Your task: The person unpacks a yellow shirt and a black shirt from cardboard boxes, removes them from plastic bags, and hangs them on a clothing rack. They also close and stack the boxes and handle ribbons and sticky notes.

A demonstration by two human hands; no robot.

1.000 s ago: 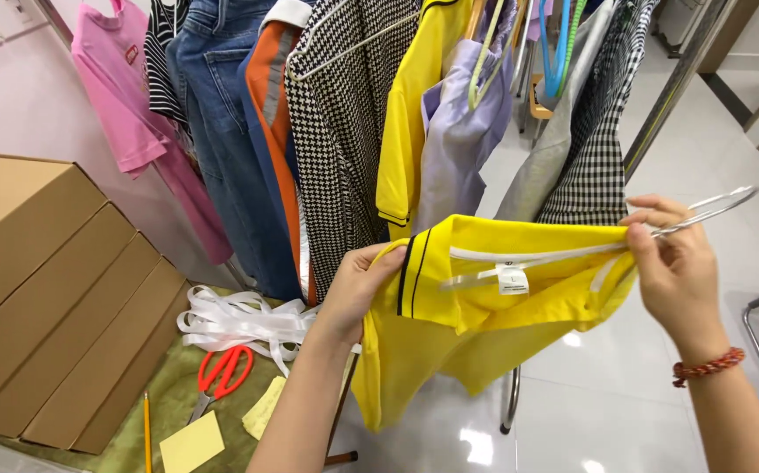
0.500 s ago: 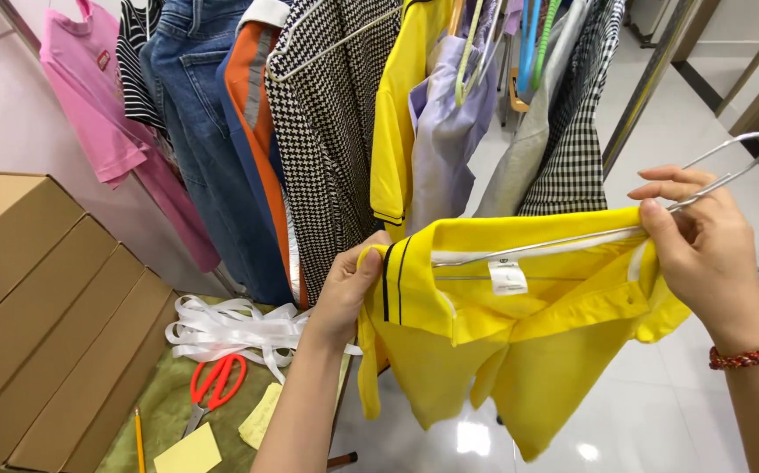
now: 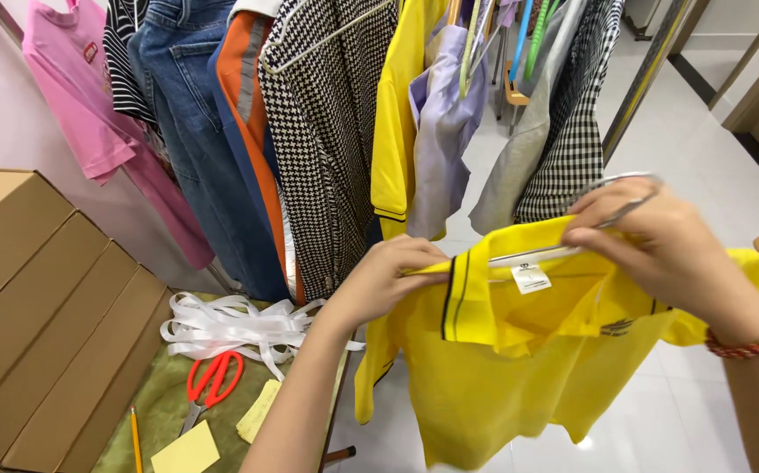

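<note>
The yellow shirt (image 3: 519, 368) has come lower and nearer the rack since a moment ago, and the right hand (image 3: 660, 250) has slid in from the far end of the wire hanger (image 3: 611, 188) toward the collar. Boxes first: a row of flat brown cardboard boxes (image 3: 38, 307) leans along the left, flaps shut, so what is in them cannot be told. Beside them the bench (image 3: 156, 407) carries a heap of white ribbon (image 3: 230, 324), red scissors (image 3: 213, 381), yellow paper slips (image 3: 188, 451) and a pencil (image 3: 135, 438), all crowded close to its near edge. Past the bench, open white floor (image 3: 712, 131) runs off to the right. The clothes rack (image 3: 327, 105) hangs packed, garments touching. The left hand (image 3: 388, 280) reaches up from below, fingers pinched shut on the shirt's striped collar edge. The right hand arches over the hanger's shoulder, fingers closed on hanger and shirt together, a red bracelet (image 3: 751, 337) at the wrist.
</note>
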